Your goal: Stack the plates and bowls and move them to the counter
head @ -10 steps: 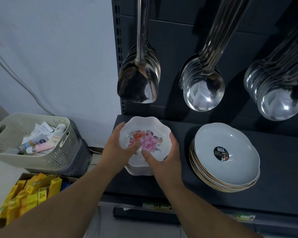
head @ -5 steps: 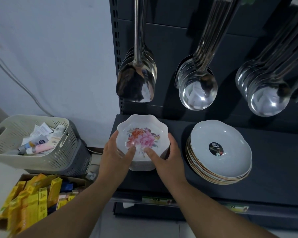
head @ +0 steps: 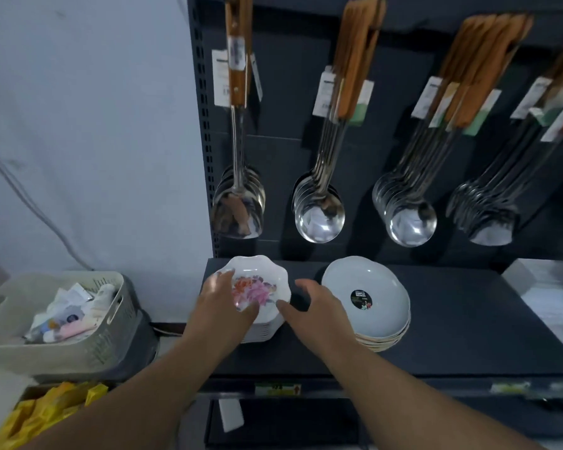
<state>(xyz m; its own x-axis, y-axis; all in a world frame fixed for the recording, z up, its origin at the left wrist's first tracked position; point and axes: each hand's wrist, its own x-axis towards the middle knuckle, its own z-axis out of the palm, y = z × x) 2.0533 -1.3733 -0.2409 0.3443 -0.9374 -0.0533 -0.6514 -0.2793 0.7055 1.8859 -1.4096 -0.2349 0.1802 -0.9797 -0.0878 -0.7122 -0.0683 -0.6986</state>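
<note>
A stack of white scalloped bowls [head: 263, 277] with a pink and orange flower print stands at the left end of the dark shelf [head: 452, 319]. My left hand [head: 223, 302] grips the stack's left rim, thumb lying inside the top bowl. My right hand [head: 316, 308] hovers just right of the stack with loosely curled fingers; its thumb tip is close to the rim, holding nothing. A stack of plain white plates [head: 376, 282] with a round black sticker sits to the right of that hand.
Steel ladles [head: 319, 217] and spatulas hang on the dark back panel right above the dishes. A beige basket [head: 62, 349] of tubes and papers sits at the left, with yellow boxes [head: 46, 409] below it. A white surface [head: 546, 293] lies at the far right.
My right hand has let go of the bowl stack and drawn slightly right. The left hand has stayed on the bowls. The view has tilted up, showing the utensil handles.
</note>
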